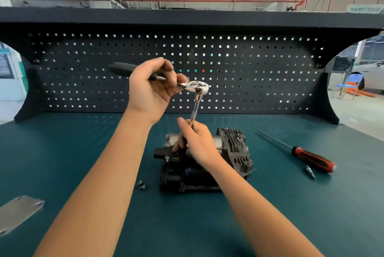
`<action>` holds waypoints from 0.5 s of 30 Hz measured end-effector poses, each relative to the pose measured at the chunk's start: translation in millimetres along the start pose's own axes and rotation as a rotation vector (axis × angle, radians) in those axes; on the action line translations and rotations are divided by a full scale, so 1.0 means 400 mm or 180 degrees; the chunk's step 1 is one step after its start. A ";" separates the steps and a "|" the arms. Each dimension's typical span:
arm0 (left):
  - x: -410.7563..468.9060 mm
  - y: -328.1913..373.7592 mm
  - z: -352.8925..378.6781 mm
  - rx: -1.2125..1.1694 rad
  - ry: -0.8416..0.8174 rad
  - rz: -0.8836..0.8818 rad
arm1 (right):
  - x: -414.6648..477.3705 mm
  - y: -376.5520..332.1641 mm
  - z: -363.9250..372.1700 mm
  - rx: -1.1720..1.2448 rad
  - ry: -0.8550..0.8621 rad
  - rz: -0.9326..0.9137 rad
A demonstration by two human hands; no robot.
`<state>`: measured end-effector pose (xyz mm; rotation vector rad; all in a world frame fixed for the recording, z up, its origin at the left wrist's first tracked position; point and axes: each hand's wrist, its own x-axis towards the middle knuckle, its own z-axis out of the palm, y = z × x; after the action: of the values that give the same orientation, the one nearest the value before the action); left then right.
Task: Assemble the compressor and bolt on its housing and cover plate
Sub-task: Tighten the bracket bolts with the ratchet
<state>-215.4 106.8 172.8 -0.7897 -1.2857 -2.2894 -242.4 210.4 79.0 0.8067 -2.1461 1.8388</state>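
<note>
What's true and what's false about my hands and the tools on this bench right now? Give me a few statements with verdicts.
1. The left hand grips the ratchet by its handle. True.
2. The right hand holds the extension bar over the compressor. True.
3. The screwdriver lies left of the compressor. False: it lies to its right.
4. The plate sits on the compressor. False: it lies on the bench, far left.

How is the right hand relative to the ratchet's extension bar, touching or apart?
Touching. The head view shows the right hand gripping the lower part of the extension bar.
</note>
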 end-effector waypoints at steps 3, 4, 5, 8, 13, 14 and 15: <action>0.037 0.007 -0.002 -0.0393 -0.0037 -0.0535 | -0.008 0.003 -0.003 0.0024 -0.0004 -0.0050; 0.048 0.007 -0.003 -0.0479 -0.0100 -0.0678 | -0.009 0.004 -0.004 0.0009 -0.0015 -0.0100; 0.057 0.008 -0.005 -0.0517 -0.0174 -0.0782 | -0.011 0.001 -0.004 -0.0031 -0.0046 -0.0134; 0.071 0.015 -0.014 -0.0556 -0.0256 -0.0972 | -0.008 0.003 -0.001 -0.0187 -0.0196 -0.0193; 0.042 0.026 -0.042 -0.0721 0.0230 -0.0960 | 0.002 -0.016 0.010 -0.0079 -0.0238 -0.0181; 0.026 0.032 -0.042 -0.0624 0.0285 -0.0891 | 0.005 -0.022 0.016 0.0130 -0.0217 -0.0152; 0.006 0.037 -0.038 -0.0497 0.0261 -0.0777 | 0.007 -0.034 0.022 0.0431 -0.0193 -0.0069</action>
<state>-212.9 85.9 177.6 -0.6088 -1.2370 -2.6127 -235.8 200.2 90.1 0.9218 -2.0569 1.9908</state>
